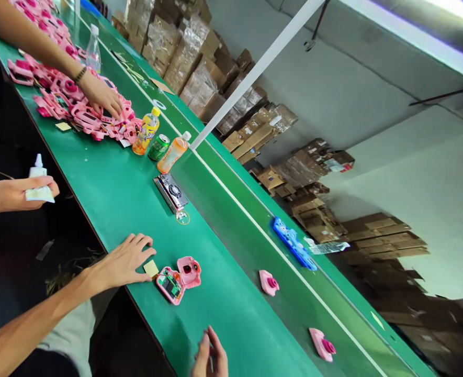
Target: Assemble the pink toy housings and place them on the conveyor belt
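On the green bench lies an opened pink toy camera; its back half (171, 286) shows a green circuit board, and its front half (189, 272) lies folded out beside it. A flat pale-yellow battery-like square (151, 269) sits against the back half. My left hand (127, 262) spreads its fingers around that square, holding nothing; whether a fingertip touches it I cannot tell. At the bottom edge my right hand (211, 356) is partly in view, fingers raised and slightly bent, with nothing visible in them.
A co-worker's hand (101, 97) reaches into a heap of pink camera shells (86, 118); another hand (23, 192) at left holds a small white nozzle bottle (38, 170). Drinks, a silver camera (171, 192), two pink camera parts (269, 283) and a blue object (294, 243) lie beyond.
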`<control>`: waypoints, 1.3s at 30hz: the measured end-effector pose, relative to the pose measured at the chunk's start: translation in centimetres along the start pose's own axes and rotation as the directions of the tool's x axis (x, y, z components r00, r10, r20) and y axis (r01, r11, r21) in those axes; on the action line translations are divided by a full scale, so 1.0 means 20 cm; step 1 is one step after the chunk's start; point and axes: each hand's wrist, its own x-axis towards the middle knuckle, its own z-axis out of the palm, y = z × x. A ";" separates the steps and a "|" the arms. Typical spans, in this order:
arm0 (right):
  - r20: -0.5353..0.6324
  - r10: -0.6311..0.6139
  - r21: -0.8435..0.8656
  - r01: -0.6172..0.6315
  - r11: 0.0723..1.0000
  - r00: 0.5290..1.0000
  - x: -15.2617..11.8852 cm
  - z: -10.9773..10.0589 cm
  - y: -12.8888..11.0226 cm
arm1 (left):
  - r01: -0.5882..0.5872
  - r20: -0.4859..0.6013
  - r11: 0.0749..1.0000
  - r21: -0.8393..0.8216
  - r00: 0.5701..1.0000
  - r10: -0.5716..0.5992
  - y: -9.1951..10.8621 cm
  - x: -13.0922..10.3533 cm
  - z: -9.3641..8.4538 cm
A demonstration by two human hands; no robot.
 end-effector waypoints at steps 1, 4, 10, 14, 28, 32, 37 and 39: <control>0.094 -0.040 0.039 0.036 0.999 0.995 0.03 0.05 -0.13 | -0.010 0.020 1.000 0.005 1.000 0.009 0.00 0.01 -0.01; 0.385 -0.244 0.130 0.210 0.969 0.890 0.16 0.28 -0.48 | -0.025 0.056 1.000 -0.019 0.998 0.026 0.04 0.04 -0.02; 0.576 -0.484 0.270 0.405 0.874 0.659 0.34 0.54 -0.69 | 0.177 -0.066 0.983 -0.043 0.982 -0.179 0.08 0.03 0.06; 0.549 -0.497 0.319 0.381 0.868 0.672 0.33 0.53 -0.57 | 0.285 -0.131 0.939 -0.194 0.941 -0.313 0.13 0.02 0.11; 0.468 -0.515 0.208 0.476 0.854 0.719 0.40 0.39 -0.72 | 0.204 0.087 0.411 -0.889 0.955 -0.285 0.19 0.15 0.17; 0.487 -0.560 0.123 0.582 0.804 0.670 0.41 0.41 -0.73 | 0.220 0.087 0.374 -0.901 0.936 -0.341 0.18 0.15 0.20; 0.603 -0.535 0.100 0.610 0.786 0.592 0.47 0.42 -0.77 | 0.232 0.090 0.388 -0.892 0.932 -0.350 0.17 0.15 0.20; 0.670 -0.535 0.136 0.623 0.770 0.514 0.50 0.41 -0.79 | 0.239 0.095 0.396 -0.887 0.932 -0.350 0.17 0.14 0.20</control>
